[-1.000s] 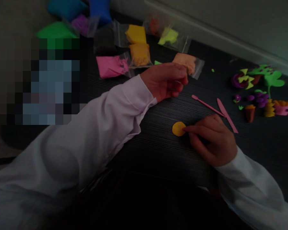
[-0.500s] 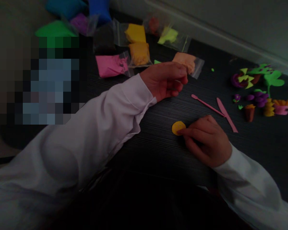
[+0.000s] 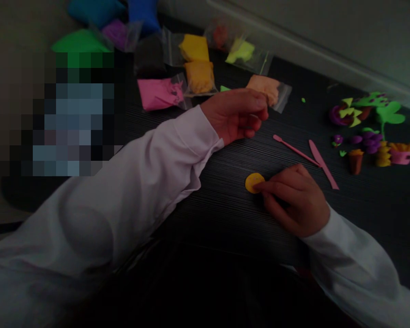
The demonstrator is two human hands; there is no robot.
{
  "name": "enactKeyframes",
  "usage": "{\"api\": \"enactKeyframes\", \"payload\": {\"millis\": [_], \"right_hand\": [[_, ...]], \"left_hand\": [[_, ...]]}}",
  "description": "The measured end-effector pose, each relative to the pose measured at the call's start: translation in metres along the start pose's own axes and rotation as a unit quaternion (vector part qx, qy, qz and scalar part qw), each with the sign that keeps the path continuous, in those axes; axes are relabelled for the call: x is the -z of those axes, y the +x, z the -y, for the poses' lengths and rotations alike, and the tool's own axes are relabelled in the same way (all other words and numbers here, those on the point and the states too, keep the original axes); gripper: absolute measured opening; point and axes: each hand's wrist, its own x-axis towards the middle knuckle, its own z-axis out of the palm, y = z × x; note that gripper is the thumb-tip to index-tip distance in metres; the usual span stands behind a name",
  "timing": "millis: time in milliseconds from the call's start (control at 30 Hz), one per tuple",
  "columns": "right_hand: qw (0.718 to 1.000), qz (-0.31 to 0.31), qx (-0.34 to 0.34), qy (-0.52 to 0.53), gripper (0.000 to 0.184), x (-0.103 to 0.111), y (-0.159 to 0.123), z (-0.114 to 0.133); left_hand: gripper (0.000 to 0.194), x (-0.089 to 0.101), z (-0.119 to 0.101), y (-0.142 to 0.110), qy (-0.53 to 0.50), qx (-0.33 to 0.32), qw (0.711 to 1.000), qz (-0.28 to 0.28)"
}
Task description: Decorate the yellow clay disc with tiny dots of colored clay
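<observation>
A flat, round piece of yellow clay [image 3: 253,177] lies on the dark ribbed table. My right hand [image 3: 295,198] is closed, its fingers bent together, and the index fingertip presses on the lower right part of the yellow disc. Nothing shows between those fingers. My left hand [image 3: 237,114] rests beyond the disc, palm turned sideways. Its fingers are loosely curled and a little apart, with nothing visible in them. Just behind it lies a bag of peach clay [image 3: 263,86]. A pink stick tool [image 3: 294,149] and a pink plastic knife [image 3: 321,159] lie beyond my right hand.
Bags of pink clay [image 3: 159,93], orange clay [image 3: 200,77] and several other colours fill the back left. Small clay models stand at the right, among them a brown cup [image 3: 355,161], purple balls [image 3: 371,141] and a green leafy shape [image 3: 391,111]. A blurred patch [image 3: 73,123] covers the left.
My right hand has slid slightly left, and its index fingertip now lies farther over the yellow disc than a second ago. My left hand has stayed in place.
</observation>
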Motion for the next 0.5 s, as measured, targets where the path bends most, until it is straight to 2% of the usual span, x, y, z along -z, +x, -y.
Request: {"api": "enactKeyframes", "payload": {"millis": [267,500], "right_hand": [[1.000,0.003,0.003,-0.004,0.023,-0.0004,0.0002,0.0004],[1.000,-0.012,-0.004,-0.002,0.019,0.0015,0.0008,0.0017]], "left_hand": [[0.016,0.0009,-0.0005,0.0007,0.046,0.010,0.998,-0.047],[0.012,-0.0009,-0.0004,-0.0004,0.059,0.003,0.997,-0.045]]}}
